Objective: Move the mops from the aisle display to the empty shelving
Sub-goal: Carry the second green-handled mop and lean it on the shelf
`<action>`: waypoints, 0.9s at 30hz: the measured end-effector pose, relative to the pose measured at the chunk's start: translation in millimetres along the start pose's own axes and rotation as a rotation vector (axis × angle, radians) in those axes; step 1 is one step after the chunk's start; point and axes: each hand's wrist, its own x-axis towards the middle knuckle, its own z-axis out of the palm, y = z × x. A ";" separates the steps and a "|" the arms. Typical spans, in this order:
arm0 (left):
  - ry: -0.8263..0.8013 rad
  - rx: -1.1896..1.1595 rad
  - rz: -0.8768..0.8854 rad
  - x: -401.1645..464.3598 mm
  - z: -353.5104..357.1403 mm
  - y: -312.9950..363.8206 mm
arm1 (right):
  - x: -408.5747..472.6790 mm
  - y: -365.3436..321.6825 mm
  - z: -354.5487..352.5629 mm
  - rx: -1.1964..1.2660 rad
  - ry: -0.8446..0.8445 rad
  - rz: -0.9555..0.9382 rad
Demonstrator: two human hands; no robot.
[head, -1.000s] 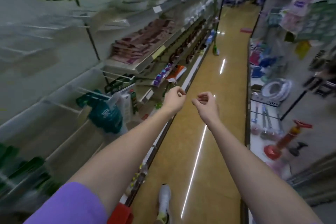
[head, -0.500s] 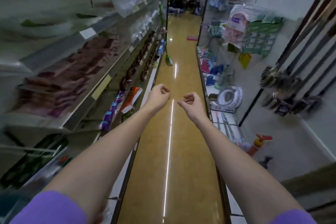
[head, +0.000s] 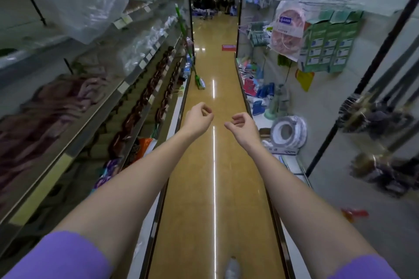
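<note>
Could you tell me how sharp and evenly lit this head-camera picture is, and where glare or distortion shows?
Head view: the left hand and right hand are fairly sharp; the hanging mops at right and the left shelving are smeared by motion blur; a bright ceiling-light streak glares along the glossy floor; wide-angle bending splays the shelves outward; the light is dim and greenish.

Your mops (head: 371,142) on the right wall are smeared by blur, handles cut by the frame's top and right edges, so you can't count them. The green mop (head: 196,75) far down the aisle is too small to read. Left shelf goods (head: 52,106) blur into shapeless brown.
</note>
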 end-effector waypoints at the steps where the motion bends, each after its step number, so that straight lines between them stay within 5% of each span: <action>1: 0.008 0.015 -0.018 26.3 4.2 5.3 | 30.1 -0.3 -5.3 -0.001 0.000 0.009; 13: 0.071 0.043 -0.086 279.1 40.0 24.3 | 278.7 12.2 -12.4 0.022 -0.048 0.033; 27: 0.097 -0.074 -0.101 657.2 54.4 -6.7 | 646.9 4.3 56.2 -0.101 -0.015 -0.036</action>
